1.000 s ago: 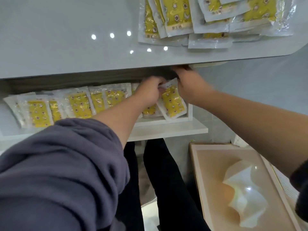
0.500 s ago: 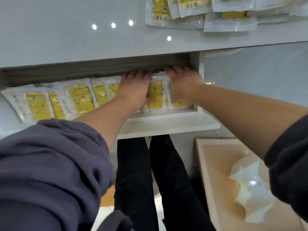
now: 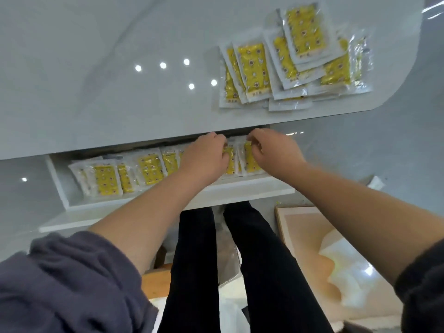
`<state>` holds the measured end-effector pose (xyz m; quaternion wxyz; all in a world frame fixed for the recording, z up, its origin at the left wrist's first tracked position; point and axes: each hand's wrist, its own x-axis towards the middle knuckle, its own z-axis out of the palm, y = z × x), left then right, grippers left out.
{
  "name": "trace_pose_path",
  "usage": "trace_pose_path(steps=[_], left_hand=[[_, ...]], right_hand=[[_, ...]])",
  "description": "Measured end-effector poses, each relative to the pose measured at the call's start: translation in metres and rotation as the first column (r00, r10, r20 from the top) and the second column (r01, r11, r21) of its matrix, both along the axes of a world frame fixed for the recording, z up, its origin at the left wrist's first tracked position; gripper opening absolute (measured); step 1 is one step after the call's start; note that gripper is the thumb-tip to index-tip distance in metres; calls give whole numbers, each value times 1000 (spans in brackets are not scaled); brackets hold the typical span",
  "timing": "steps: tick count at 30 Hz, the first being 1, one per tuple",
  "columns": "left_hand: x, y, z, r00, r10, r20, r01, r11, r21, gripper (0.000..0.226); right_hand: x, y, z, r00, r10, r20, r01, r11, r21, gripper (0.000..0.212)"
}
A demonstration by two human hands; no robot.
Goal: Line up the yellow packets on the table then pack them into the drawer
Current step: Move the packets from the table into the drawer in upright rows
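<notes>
Overhanging the open drawer, the bench edge hides its far part; a tan board with crumpled white paper lies at 4 o'clock. Roughly eight yellow packets overlap in a heap on the bench at 1 o'clock, and about seven drawer packets stand rowed from 9 o'clock to centre. At the row's right end the left hand curls its fingers onto one packet's top and the right hand pinches the next.
</notes>
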<state>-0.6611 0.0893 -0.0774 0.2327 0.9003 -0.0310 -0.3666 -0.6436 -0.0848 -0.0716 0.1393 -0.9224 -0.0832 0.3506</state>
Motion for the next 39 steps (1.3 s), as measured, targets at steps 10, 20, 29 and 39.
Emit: trace_pose_path(steps=[10, 20, 29, 39], left_hand=[[96, -38, 38, 515, 779, -359, -843, 536, -45, 53], [156, -70, 16, 359, 886, -295, -907, 406, 115, 60], [159, -74, 8, 493, 833, -249, -844, 528, 96, 25], [153, -54, 8, 467, 841, -275, -860, 504, 82, 30]], right_hand=[[93, -24, 41, 928, -226, 295, 189, 971, 148, 24], [180, -70, 17, 941, -324, 101, 339, 916, -215, 50], [198, -66, 5, 921, -351, 169, 374, 919, -126, 59], [212, -71, 6, 873, -488, -2, 487, 872, -49, 29]])
